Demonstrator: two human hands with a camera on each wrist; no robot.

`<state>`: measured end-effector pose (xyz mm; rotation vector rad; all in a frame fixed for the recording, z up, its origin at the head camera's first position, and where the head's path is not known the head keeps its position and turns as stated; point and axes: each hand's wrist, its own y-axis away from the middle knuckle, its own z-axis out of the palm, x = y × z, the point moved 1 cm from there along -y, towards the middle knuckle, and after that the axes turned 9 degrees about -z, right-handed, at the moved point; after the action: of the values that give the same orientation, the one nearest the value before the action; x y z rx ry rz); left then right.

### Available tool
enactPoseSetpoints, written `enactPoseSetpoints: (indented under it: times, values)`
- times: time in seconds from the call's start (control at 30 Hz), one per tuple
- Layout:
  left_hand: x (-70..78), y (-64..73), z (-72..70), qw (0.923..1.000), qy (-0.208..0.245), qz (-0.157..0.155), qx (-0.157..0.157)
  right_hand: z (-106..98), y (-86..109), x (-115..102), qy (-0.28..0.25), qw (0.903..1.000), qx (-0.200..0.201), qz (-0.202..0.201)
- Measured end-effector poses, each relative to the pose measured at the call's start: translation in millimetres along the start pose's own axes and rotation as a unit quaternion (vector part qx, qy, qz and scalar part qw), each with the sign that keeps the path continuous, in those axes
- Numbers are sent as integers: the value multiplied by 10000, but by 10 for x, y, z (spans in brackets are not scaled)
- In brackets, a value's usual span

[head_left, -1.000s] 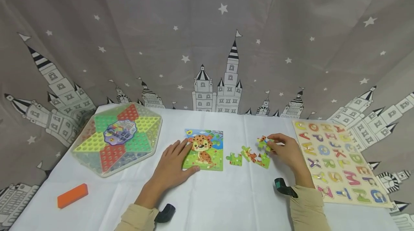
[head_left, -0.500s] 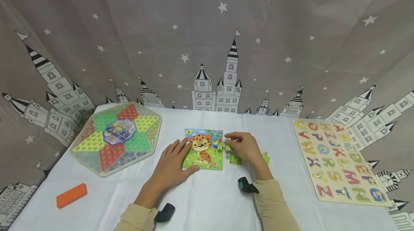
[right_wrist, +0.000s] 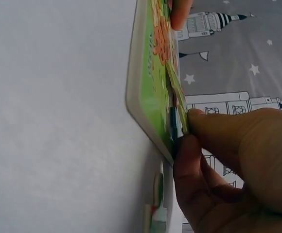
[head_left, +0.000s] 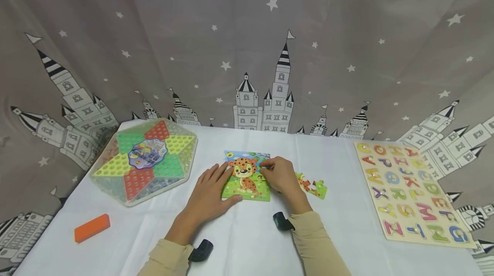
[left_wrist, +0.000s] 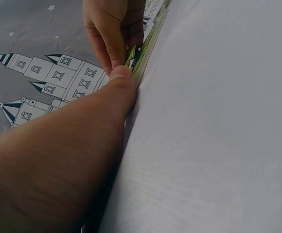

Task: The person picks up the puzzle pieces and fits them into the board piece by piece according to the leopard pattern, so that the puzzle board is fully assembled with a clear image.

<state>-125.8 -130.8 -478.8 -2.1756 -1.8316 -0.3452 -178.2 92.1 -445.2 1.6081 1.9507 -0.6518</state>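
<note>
A square jigsaw puzzle (head_left: pixel 252 195) with a spotted leopard cub on grass lies on the white cloth in the head view. Along its left edge rests my left hand (head_left: pixel 208 192), fingers extended and thumb at the lower edge. My right hand (head_left: pixel 282 177) pinches a puzzle piece (right_wrist: pixel 179 94) between thumb and fingers at the puzzle's right side. In the right wrist view that piece is tilted, one end raised above the board and a dark gap beneath it. Loose puzzle pieces (head_left: pixel 318 189) lie right of the right hand, partly hidden by it.
At the left lies a hexagonal Chinese checkers board (head_left: pixel 139 181) under a clear cover. An orange block (head_left: pixel 91 228) sits nearer the front left. On the right is a wooden alphabet board (head_left: pixel 414 198). A grey curtain (head_left: pixel 193 18) with printed castles hangs behind the table.
My right hand has carried the piece leftward from beside the loose pieces to the puzzle's right part. The left hand has stayed at the puzzle's left edge. The head view has shifted slightly.
</note>
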Motion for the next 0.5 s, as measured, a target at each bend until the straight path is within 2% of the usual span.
enactPoseSetpoints:
  times: [0.27, 0.4, 0.5]
  values:
    - [18, 1, -18, 10000, 73, -39, -41, 45, -9, -20, 108, 9997, 146, 167]
    - [20, 6, -15, 9999, 112, -65, -59, 54, -5, -18, 127, 9997, 157, 110]
    - [16, 5, -10, 9999, 132, -90, -53, 36, 2, 9, 65, 9999, 96, -81]
